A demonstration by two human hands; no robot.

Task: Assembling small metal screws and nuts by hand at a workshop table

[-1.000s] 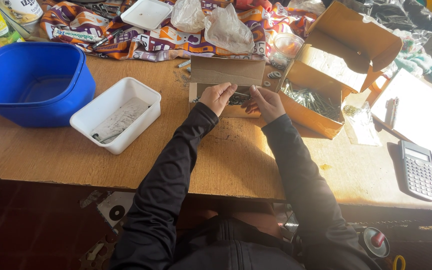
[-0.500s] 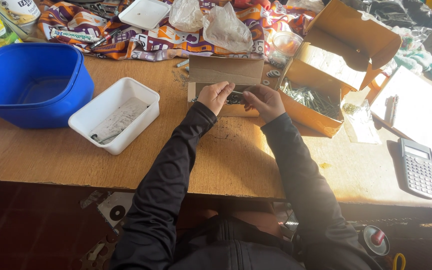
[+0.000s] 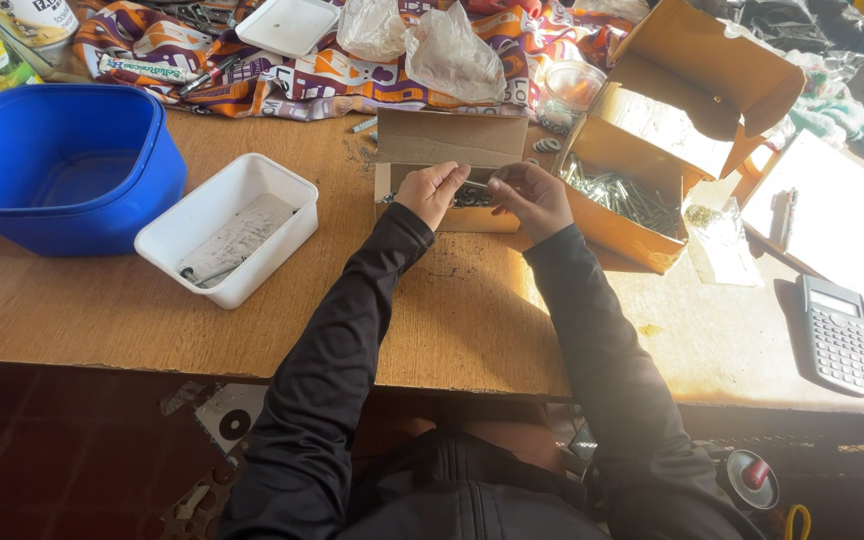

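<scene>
Long black sleeves cover both arms to the wrists; hands bare, dark clothing below

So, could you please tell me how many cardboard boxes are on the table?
2: a small open cardboard box under both hands, and a larger open cardboard box of metal screws just right of it. Others may lie hidden under the patterned cloth.

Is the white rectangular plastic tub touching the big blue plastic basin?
Apart. The head view shows a strip of bare wooden tabletop between the white rectangular plastic tub and the big blue plastic basin, along the tub's left edge.
</scene>
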